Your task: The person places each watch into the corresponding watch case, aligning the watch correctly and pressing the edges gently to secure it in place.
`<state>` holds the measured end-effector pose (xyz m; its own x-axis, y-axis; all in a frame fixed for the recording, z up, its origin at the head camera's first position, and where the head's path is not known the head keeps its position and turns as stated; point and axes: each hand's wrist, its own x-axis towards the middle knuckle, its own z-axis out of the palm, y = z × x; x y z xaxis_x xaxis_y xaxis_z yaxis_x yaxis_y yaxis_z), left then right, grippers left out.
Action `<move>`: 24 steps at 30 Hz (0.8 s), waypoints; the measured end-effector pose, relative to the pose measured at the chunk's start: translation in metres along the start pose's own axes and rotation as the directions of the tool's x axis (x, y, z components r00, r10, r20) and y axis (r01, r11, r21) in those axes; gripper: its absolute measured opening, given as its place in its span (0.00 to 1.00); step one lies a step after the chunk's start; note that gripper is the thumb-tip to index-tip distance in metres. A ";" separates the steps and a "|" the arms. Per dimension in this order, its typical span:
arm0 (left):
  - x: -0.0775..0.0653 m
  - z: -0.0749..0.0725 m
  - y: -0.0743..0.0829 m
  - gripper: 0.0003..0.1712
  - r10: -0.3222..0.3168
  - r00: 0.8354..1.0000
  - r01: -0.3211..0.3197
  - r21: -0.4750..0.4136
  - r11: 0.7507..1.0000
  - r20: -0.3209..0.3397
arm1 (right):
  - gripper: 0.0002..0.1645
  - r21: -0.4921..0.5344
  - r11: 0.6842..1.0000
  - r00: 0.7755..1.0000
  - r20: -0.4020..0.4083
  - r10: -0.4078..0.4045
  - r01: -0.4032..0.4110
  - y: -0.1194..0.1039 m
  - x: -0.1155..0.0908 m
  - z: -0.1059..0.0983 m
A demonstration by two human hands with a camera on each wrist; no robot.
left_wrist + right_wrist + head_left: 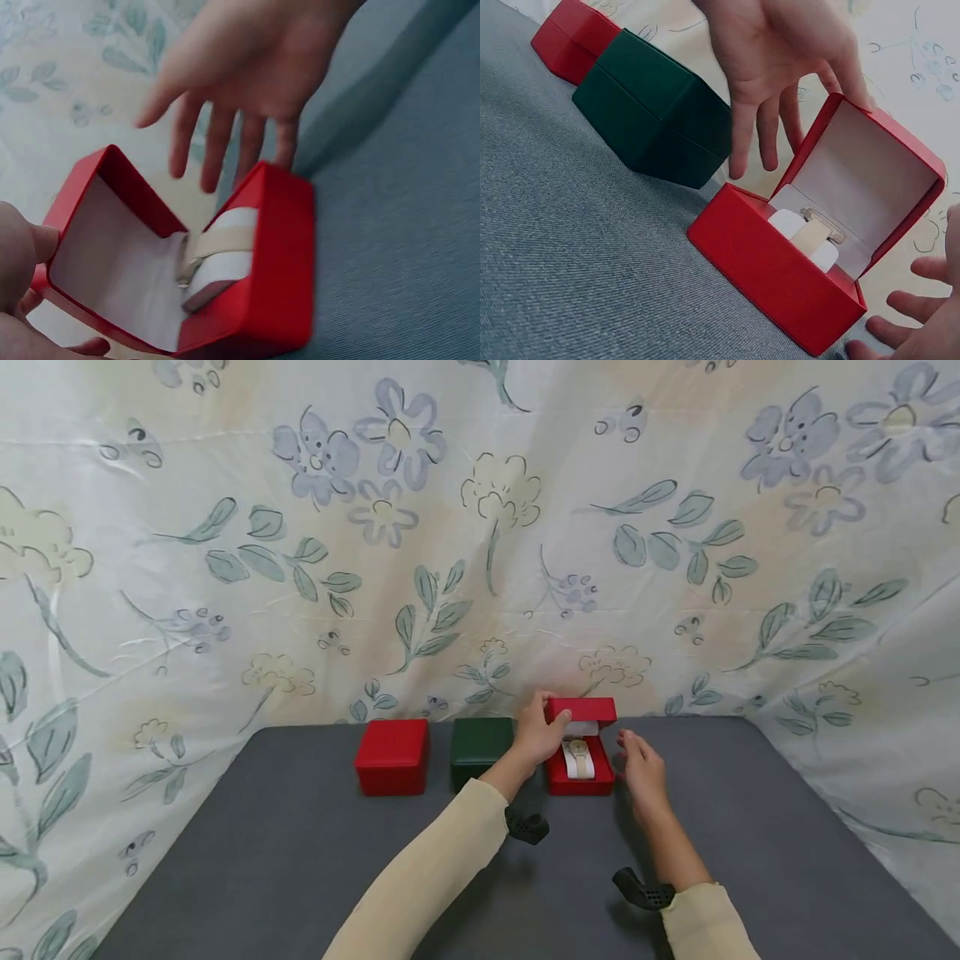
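A red watch box [581, 787] stands with its lid [581, 708] raised, showing a white lining. Inside, a wristwatch [578, 750] with a pale strap is wrapped around a white cushion [826, 257]. My left hand [536, 733] holds the lid at its left side, thumb on the rim and fingers behind, as the left wrist view also shows. Just right of the box is my right hand [642, 768], its fingers loosely extended and nothing in them; in the left wrist view this right hand [259, 64] hovers beside the box.
Left of the open box stands a closed dark green box [482, 745], partly behind my left forearm. Farther left is a closed red box [392, 758]. All rest near the back edge of a grey table [300, 860], before a floral cloth [480, 527].
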<state>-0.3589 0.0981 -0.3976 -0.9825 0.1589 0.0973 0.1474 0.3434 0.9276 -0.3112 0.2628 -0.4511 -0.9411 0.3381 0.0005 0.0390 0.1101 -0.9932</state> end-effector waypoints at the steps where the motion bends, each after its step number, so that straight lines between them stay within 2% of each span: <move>1: -0.003 0.001 -0.002 0.20 0.002 1.000 -0.002 0.000 1.000 0.004 | 0.40 0.010 1.000 1.000 0.021 0.012 -0.012 0.000 0.000 0.000; 6: -0.025 0.011 -0.018 0.18 -0.036 0.997 0.033 0.034 0.999 0.070 | 0.46 0.017 0.999 0.995 0.085 0.043 -0.045 -0.001 0.001 -0.003; 10: -0.038 0.021 -0.029 0.18 -0.064 0.992 0.058 0.054 0.997 0.106 | 0.42 -0.081 0.995 0.992 0.109 0.066 -0.057 0.000 0.001 -0.004; 13: -0.040 0.025 -0.033 0.18 -0.053 0.994 0.049 0.041 0.998 0.092 | 0.38 -0.139 0.989 0.990 0.123 0.067 -0.050 0.001 0.000 -0.004; 20: -0.039 0.026 -0.034 0.19 -0.055 0.994 0.052 0.031 0.998 0.093 | 0.36 -0.115 0.993 0.992 0.114 0.052 -0.038 0.005 -0.001 -0.002; 24: -0.040 0.022 -0.031 0.21 0.006 0.996 -0.013 0.084 0.996 0.088 | 0.34 -0.094 0.995 0.999 0.025 0.020 -0.018 0.000 -0.003 -0.002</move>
<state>-0.3211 0.1016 -0.4381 -0.9677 0.2421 0.0702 0.1692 0.4176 0.8927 -0.3079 0.2642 -0.4507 -0.9483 0.3165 -0.0225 0.0872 0.1917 -0.9776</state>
